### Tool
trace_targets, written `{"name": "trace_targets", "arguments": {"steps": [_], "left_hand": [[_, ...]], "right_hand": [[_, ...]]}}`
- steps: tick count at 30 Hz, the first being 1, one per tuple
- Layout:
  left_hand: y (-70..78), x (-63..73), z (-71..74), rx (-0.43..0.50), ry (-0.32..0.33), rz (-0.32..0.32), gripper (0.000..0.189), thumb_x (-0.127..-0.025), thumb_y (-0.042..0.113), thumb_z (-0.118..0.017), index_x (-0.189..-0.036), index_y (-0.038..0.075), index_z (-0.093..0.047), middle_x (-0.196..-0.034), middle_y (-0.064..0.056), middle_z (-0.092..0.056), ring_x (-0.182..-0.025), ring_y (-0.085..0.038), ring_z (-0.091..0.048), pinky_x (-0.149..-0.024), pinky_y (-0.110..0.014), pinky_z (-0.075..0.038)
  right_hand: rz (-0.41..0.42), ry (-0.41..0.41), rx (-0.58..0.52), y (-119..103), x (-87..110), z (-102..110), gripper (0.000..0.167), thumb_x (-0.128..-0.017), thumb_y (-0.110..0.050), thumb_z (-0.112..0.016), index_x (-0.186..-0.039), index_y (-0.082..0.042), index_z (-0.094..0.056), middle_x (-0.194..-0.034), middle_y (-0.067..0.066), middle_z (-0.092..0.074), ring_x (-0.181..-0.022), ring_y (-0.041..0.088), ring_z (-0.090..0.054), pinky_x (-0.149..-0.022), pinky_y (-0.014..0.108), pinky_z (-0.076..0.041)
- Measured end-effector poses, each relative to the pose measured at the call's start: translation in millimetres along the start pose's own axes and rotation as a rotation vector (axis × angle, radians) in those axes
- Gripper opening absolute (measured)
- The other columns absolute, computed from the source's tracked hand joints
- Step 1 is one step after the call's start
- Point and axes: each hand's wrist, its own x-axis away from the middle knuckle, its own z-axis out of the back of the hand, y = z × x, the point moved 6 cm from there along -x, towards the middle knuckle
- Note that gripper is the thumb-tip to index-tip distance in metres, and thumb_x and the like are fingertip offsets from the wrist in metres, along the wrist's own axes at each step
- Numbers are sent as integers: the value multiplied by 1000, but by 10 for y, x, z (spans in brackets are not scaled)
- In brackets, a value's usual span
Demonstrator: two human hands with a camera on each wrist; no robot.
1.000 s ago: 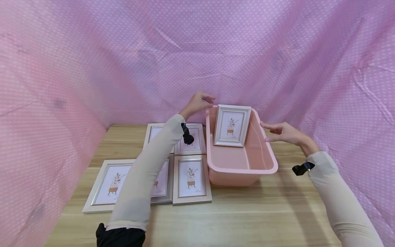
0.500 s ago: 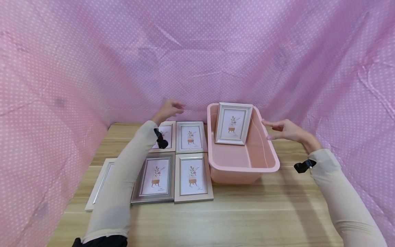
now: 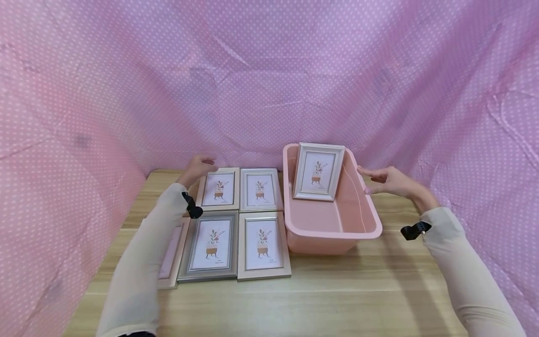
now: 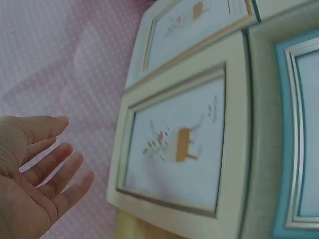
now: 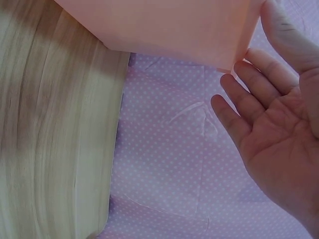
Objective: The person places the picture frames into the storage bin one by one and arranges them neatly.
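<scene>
Left hand [image 3: 196,169] holds nothing, fingers loosely spread beside cream frame [image 3: 218,189], left of centre; right hand [image 3: 389,181] relaxed at tub [image 3: 324,244] rim, right of centre. Step looks like frame-picking; next move likely wants edge pinched. Six frames: five flat, white one [image 3: 319,173] leaning inside single tub.

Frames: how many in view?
6: frame in bin in pink bin; on table, back left frame, back right frame, front left frame, front middle frame, front right frame; left arm may hide more.

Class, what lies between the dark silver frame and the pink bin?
The cream frame lies flat between the dark silver frame and the pink bin, as the head view shows.
</scene>
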Motion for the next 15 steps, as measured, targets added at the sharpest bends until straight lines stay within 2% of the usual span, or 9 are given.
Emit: {"name": "trace_targets", "arguments": {"steps": [4, 8, 11, 15], "left_hand": [[-197, 41, 76, -27, 19, 43, 55, -100, 11, -61, -148, -9, -43, -151, -31, -46, -140, -45, -44, -119, -53, -39], [-372, 92, 110, -36, 5, 94, 57, -101, 15, -62, -148, -8, -42, -156, -30, -40, -145, -46, -38, -122, -56, -34], [-502, 112, 126, -7, 7, 123, 59, -100, 13, -62, -150, -8, -39, -158, -30, -36, -146, -47, -34, -123, -56, -33], [-640, 96, 139, 22, 24, 129, 59, -99, 9, -63, -150, -9, -39, -157, -33, -36, -145, -48, -35, -121, -57, -36]], "right_hand": [[-3, -1, -15, 16, -8, -8, 70, -87, -14, -81, -148, -3, -49, -156, 16, -39, -139, 43, -45, -104, 4, -37], [9, 7, -2, 20, -8, -14, 70, -87, -16, -81, -148, -3, -49, -156, 17, -39, -138, 43, -45, -102, 2, -37], [25, 16, 7, 17, -5, -16, 69, -87, -17, -82, -147, -2, -50, -155, 18, -40, -137, 44, -45, -101, 2, -37], [31, 16, 24, 24, -13, -11, 68, -87, -19, -82, -146, -4, -52, -154, 18, -41, -138, 42, -44, -100, 1, -37]]}}
